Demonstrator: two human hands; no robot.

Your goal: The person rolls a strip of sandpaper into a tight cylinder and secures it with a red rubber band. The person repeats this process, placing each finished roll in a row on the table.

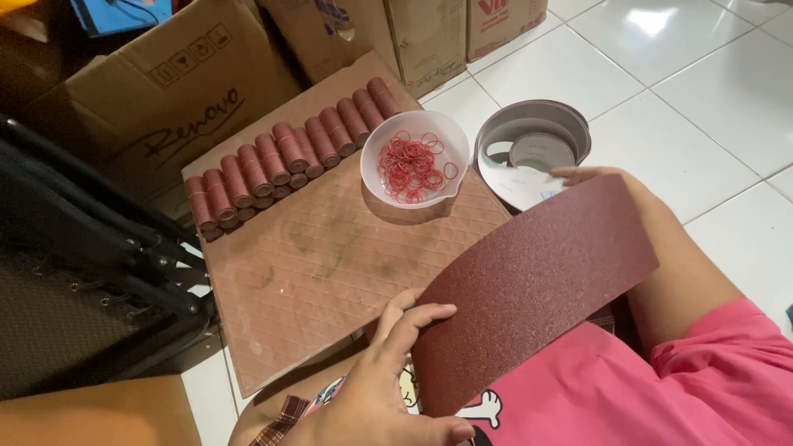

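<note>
A long strip of dark red sandpaper (537,281) stretches across my lap, rough side up. My left hand (376,388) pinches its near end, thumb under the edge and fingers on top. My right hand (591,175) grips the far end; only its fingertips show past the strip. A brown work board (314,264) lies on the floor ahead of the strip. On the board stands a white bowl (415,157) of red rubber bands, and a row of several rolled sandpaper pieces (285,157) lines the board's far edge.
A large coil of sandpaper (533,140) stands on the white tiled floor right of the bowl. Cardboard boxes (182,91) stand behind the board. A dark folded metal frame (91,239) is at the left, and a tan surface (91,413) at the bottom left.
</note>
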